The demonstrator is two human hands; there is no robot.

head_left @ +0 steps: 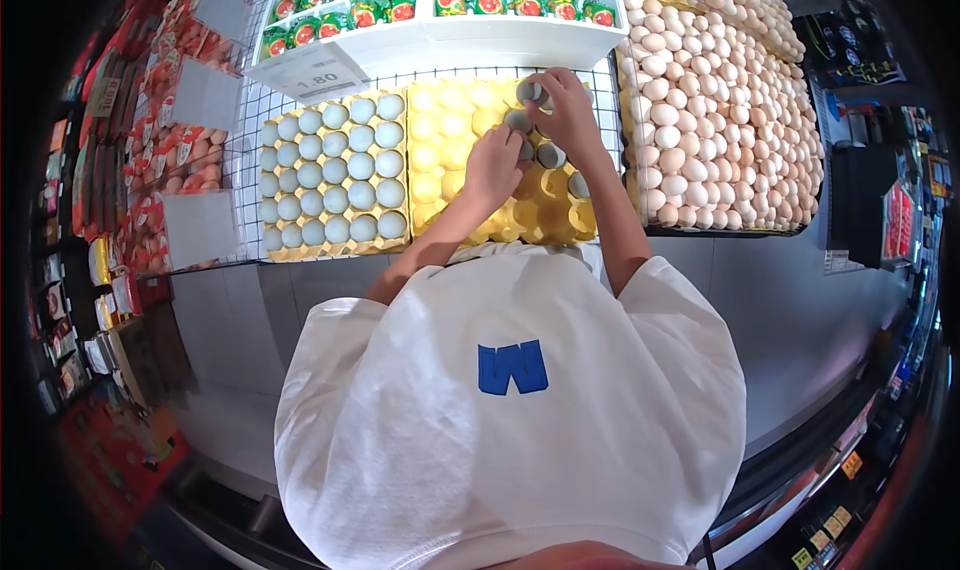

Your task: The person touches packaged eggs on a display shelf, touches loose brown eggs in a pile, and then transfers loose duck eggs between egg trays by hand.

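A yellow egg tray (555,210) lies in front of me, with a few bluish-grey eggs in its right half and several bare cups. My right hand (568,120) is at the back right of this tray, its fingers closed around an egg (533,93). Just to the left and nearer to me, my left hand (492,165) reaches over the tray's middle. Its bent fingers are on an egg (526,151), partly hidden by them. Another egg (518,121) sits between the two hands. A further egg (551,155) rests in a cup below my right wrist.
A full tray of pale blue eggs (335,175) is at the left. Brown eggs (700,120) are heaped at the right. Behind, a white foam box (430,40) holds green-and-red packets beside a price sign (318,78). Red-packed eggs (190,155) stand at the far left.
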